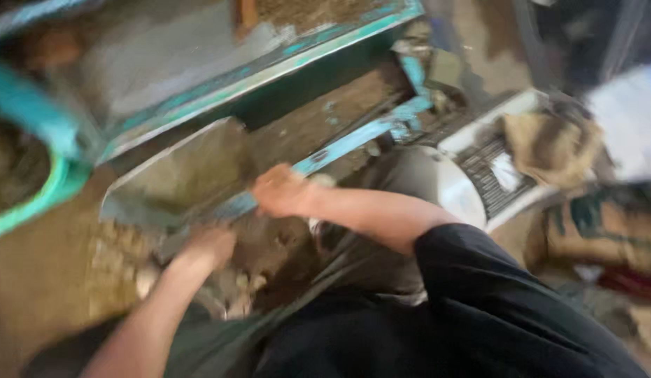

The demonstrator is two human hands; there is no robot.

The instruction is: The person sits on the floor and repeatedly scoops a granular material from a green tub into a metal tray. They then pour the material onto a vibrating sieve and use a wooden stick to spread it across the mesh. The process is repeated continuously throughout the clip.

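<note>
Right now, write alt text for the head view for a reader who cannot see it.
Seen from above in a blurred picture, a person's right hand and left hand reach to a flat, dusty metal scoop beneath a worn teal-painted machine frame. Brown dirt floor lies to the left, and a white machine housing and sacks to the right.

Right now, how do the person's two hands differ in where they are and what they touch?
The right hand is higher and rests on the edge of the flat metal tray; the left hand is lower, below the tray, over rubble. The right arm has a black sleeve at the upper arm; the left arm shows bare. Both are blurred, so neither grip is clear.
</note>
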